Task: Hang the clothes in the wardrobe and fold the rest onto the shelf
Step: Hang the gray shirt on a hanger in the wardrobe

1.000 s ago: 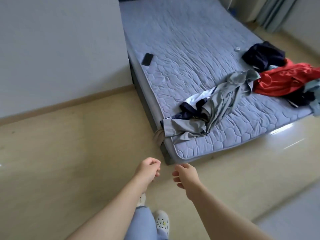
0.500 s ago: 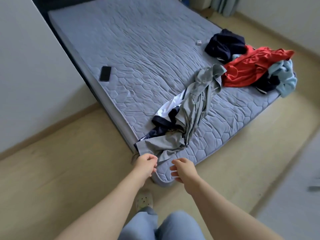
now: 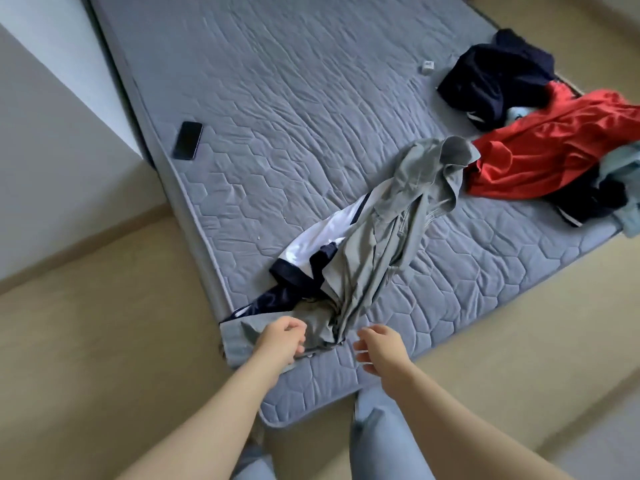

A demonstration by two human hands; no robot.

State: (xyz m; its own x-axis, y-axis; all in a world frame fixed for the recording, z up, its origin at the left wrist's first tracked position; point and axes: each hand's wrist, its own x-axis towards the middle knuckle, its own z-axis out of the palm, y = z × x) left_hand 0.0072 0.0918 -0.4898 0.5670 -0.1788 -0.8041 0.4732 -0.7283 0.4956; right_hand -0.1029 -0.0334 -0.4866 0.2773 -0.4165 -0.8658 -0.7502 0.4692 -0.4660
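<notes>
Mattress corner edge (image 3: 311, 386), left hand (image 3: 282, 342) over grey garment (image 3: 381, 244)

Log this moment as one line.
step: reach | left hand: curled at grey garment, grip unclear | right hand: open, empty | phone: on mattress

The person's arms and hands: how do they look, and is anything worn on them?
Both forearms are bare, with no sleeve in view. The left hand and the right hand wear no glove, and no watch or ring shows.
</notes>
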